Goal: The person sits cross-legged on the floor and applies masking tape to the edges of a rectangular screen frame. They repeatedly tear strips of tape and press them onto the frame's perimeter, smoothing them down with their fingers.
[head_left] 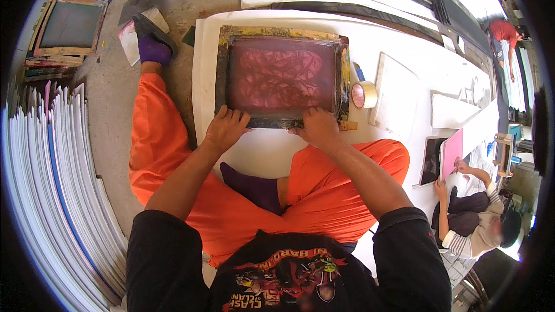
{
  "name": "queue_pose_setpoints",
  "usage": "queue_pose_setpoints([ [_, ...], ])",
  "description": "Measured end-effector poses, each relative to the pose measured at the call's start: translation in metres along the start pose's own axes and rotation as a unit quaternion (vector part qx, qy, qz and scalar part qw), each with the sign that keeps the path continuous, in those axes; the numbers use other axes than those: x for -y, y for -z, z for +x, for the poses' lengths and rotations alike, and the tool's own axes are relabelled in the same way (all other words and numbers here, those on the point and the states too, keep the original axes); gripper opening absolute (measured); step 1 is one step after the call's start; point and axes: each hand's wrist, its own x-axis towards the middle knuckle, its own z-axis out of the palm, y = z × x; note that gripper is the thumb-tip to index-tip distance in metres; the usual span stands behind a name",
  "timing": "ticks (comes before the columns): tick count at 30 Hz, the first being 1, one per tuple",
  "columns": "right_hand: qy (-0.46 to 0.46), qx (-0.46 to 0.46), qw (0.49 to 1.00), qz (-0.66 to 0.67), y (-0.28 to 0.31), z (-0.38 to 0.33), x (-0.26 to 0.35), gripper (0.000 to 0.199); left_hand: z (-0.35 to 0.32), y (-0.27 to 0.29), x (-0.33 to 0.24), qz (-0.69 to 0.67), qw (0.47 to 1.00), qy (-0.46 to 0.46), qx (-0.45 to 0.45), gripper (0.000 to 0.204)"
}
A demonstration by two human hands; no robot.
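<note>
A wooden screen printing frame (283, 33) lies in front of me on a large white sheet (206, 63). Its wood is stained with dark and yellow ink, and its mesh (277, 78) is dark red with swirling darker streaks. At the near left corner, my left hand (227, 129) is closed over the frame's near bar, fingers curled on top. My right hand (319, 127) grips the same bar towards its right end, with its thumb pointing inward. Just right of the frame stands a roll of tan packing tape (363, 95).
A blue-handled tool (359, 71) and white panels (395, 91) lie to the right. Tall stacked white sheets (63, 196) fill the left. More frames (70, 26) lean at the upper left. A co-worker (480, 214) at the right handles a pink panel (451, 155); another person (504, 34) is farther back.
</note>
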Motion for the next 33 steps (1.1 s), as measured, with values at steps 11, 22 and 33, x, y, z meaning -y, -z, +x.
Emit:
queue_pose_setpoints([
  [11,0.03,0.018,0.984,-0.174,0.015,-0.022,-0.041,0.044,-0.01,0.013,0.049,0.007,0.998,-0.069,0.01,0.046],
  [22,0.027,-0.067,0.985,-0.158,-0.004,-0.031,-0.062,0.05,-0.022,0.011,0.048,0.049,0.998,-0.025,-0.032,0.056],
  [33,0.034,-0.141,0.971,-0.189,-0.029,-0.044,-0.083,0.044,-0.049,-0.026,0.035,0.088,0.981,0.054,-0.161,0.056],
])
